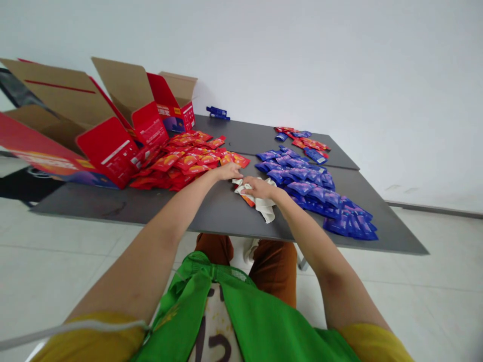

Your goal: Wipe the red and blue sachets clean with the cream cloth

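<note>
A cloth (265, 208) lies near the front edge of the dark grey table (211, 216), between a heap of red packets (188, 161) and a spread of blue packets (302, 176). It is off-white, soft and crumpled: folds bunch up under the fingers, and one loose corner trails toward the table's front edge, hanging in creases. Beneath it sits a packet (248, 200), mostly covered; only a narrow strip shows, bright orange-red, flat and slightly glossy, set at a slant. The print on it is too small to read. The right hand (260, 188) lies over the cloth with the fingers curled and the thumb set apart along the near side, gripping the fabric against the packet. The left hand (229, 172) reaches in from the other side, fingers together and pointing at the far end of the cloth; whether the tips pinch anything I cannot tell. Just behind the left hand, a few packets with orange pictures lie flat at the edge of the red heap. Open red boxes (123, 151) with brown insides stand beyond that heap, and a small mixed group of red and blue packets (315, 144) lies farther back.
</note>
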`<state>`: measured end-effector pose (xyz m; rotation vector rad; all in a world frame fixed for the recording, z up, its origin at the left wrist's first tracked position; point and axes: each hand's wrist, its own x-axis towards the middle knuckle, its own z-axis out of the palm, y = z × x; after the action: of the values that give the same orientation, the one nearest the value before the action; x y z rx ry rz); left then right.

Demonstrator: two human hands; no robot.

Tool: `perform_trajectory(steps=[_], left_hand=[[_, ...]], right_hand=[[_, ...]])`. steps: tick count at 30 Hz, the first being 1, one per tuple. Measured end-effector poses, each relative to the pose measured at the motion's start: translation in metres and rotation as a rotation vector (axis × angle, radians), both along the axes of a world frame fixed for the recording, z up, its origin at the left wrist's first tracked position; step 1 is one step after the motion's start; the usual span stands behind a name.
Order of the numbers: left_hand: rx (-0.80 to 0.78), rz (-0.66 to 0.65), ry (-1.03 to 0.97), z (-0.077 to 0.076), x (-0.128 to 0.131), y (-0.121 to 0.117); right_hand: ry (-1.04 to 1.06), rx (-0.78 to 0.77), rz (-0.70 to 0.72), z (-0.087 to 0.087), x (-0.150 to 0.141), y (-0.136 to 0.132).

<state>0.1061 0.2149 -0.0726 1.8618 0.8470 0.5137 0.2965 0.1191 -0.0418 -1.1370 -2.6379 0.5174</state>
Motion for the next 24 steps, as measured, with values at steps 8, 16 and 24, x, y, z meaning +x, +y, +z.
perform_trajectory(steps=[8, 16, 24], left_hand=[[-0.079, 0.067, 0.016, 0.015, 0.002, -0.009], [-0.064, 0.021, 0.05, 0.028, 0.005, -0.018], [0.585, -0.096, 0.416, 0.04, 0.006, -0.045]], right_hand=[[-0.077, -0.173, 0.09, 0.012, 0.018, -0.029], [-0.156, -0.284, 0.145, 0.014, 0.043, -0.064], [0.101, -0.41, 0.254, 0.036, 0.054, -0.092]])
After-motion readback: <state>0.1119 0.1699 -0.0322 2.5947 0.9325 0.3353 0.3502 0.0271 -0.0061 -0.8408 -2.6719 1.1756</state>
